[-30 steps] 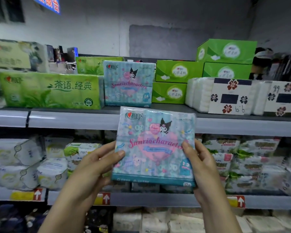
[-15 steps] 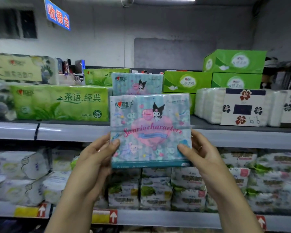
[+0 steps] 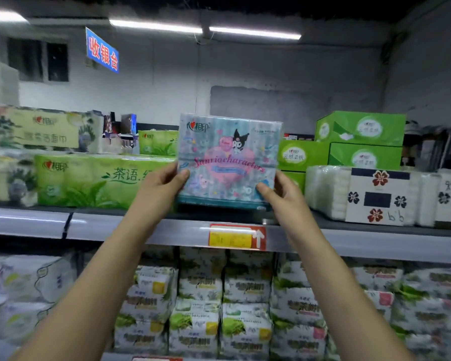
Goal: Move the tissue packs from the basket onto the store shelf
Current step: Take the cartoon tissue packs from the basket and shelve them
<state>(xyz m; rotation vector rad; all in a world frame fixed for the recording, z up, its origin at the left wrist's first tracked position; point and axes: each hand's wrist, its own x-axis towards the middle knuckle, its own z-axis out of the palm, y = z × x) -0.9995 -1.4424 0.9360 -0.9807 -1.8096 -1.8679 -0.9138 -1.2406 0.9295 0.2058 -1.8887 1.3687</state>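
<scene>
Holding one pastel blue tissue pack (image 3: 229, 162) upright between the two hands, printed face toward the camera. Pinched at the lower left edge by the left hand (image 3: 164, 188), thumb pressed on the front, other fingers curled behind and out of sight. Pinched likewise at the lower right edge by the right hand (image 3: 279, 196), thumb on the front near the bottom corner, fingers hidden behind the wrap. Raised to the level of the top store shelf (image 3: 94, 225), at its front part, bottom edge right at the board; impossible to tell whether touching it. Directly above a red-and-yellow price tag (image 3: 237, 237) on the shelf rail. Flanked on the left by a long green bundle (image 3: 94, 181) lying on the same board, partly covered by the left hand. Flanked on the right by stacked green boxes (image 3: 359, 128), with white packs (image 3: 362, 196) bearing flower labels in front of those. Below, on the next shelf down, between the two forearms, rows of white-and-green soft packs (image 3: 198, 308). High on the back wall, a blue sign (image 3: 102, 50) with red characters.
</scene>
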